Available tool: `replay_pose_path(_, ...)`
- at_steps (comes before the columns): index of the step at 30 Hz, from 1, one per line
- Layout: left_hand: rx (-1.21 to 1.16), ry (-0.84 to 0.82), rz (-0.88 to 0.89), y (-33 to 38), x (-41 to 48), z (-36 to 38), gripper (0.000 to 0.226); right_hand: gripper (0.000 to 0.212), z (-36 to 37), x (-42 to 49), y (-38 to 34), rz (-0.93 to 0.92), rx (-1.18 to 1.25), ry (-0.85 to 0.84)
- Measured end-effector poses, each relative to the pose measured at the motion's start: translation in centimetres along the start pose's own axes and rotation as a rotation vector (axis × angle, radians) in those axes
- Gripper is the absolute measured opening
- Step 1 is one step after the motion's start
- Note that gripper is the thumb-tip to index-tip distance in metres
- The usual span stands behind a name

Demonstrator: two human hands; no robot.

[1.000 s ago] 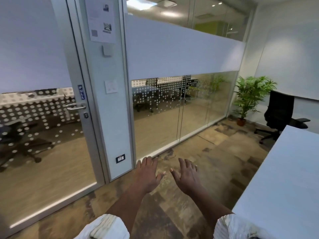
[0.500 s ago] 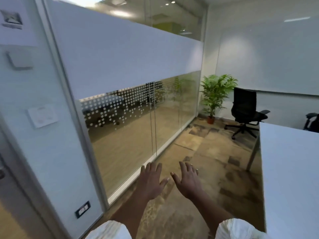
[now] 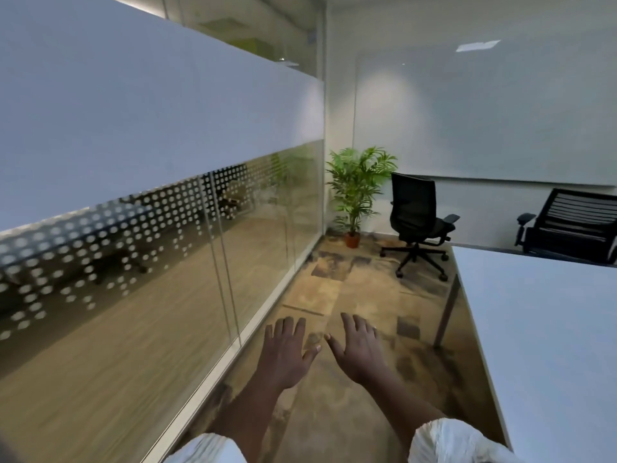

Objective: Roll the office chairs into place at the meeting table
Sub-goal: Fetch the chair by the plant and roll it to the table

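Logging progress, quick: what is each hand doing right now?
Left hand: open, fingers spread, holding nothing.
Right hand: open, fingers spread, holding nothing.

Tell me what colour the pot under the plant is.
Terracotta orange-brown pot, seen in the head view.

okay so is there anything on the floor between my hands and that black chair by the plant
Nothing visible does. Both hands, left and right, are open and empty over bare patterned carpet, which runs clear to the black chair. The potted plant stands left of it in the corner, the white table to the right.
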State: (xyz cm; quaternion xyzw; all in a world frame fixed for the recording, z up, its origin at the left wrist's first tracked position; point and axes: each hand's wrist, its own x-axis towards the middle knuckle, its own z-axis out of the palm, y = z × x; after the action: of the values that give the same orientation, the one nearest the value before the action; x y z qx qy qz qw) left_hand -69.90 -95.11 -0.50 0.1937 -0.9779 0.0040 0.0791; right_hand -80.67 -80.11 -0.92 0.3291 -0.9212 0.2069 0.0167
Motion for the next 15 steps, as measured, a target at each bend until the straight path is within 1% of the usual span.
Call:
replay_pose_path(4, -0.019, -0.011, 0.05, 0.7, 9.5, 1.0, 0.072, 0.073, -0.9, 7.9, 2.9, 0.012, -0.021, -0.015)
replay_pose_path(8, -0.06, 0.0, 0.072, 2.1, 20.0, 1.9, 0.073, 0.075, -1.9, 16.4, 6.8, 0.06, -0.045, 0.014)
replay_pose_path(12, -0.07, 0.009, 0.143, 3.4, 31.6, 5.1, 0.074, 0.075, -1.2, 26.0, 11.8, 0.129, -0.045, 0.034)
replay_pose_path(15, -0.092, -0.019, 0.186, 4.0, 39.9, 7.3, 0.076, 0.076, -0.7, 33.2, 15.0, 0.18, -0.06, 0.052)
